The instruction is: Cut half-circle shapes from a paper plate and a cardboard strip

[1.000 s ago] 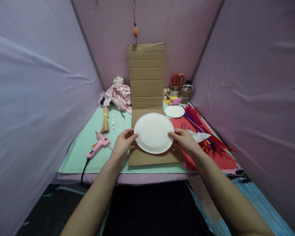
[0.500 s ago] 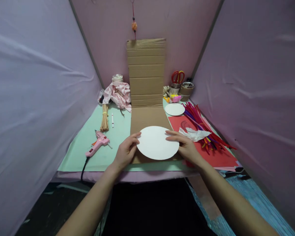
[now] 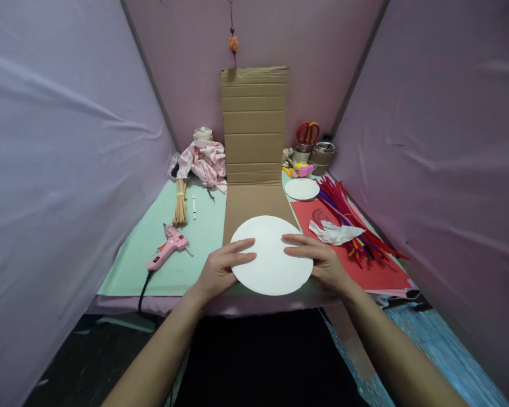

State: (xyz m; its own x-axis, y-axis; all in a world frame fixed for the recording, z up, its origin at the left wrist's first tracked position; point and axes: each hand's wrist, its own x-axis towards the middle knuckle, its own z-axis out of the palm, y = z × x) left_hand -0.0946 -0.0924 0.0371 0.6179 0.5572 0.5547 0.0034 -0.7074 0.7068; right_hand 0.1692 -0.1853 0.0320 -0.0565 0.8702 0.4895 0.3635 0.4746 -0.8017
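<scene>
A round white disc (image 3: 271,271), flat and plain, is held between my two hands above the near end of a folded cardboard sheet (image 3: 254,203). My left hand (image 3: 221,270) grips its left edge, fingers lying on the upper face. On the right edge, my right hand (image 3: 320,261) holds it the same way. Both thumbs are hidden beneath the disc. A second white disc (image 3: 302,189) lies farther back, right of the cardboard.
Left on the green tabletop (image 3: 131,265) are a pink glue gun (image 3: 169,250), a white pen (image 3: 194,207) and a bundle of sticks (image 3: 180,203). To the right, pipe cleaners (image 3: 348,215) and crumpled white paper (image 3: 336,232) lie over red sheets (image 3: 377,276). Red-handled scissors (image 3: 307,133) stand behind.
The white disc has come nearer to me and tilted, showing more of its face. My fingers now reach farther onto its top from both sides.
</scene>
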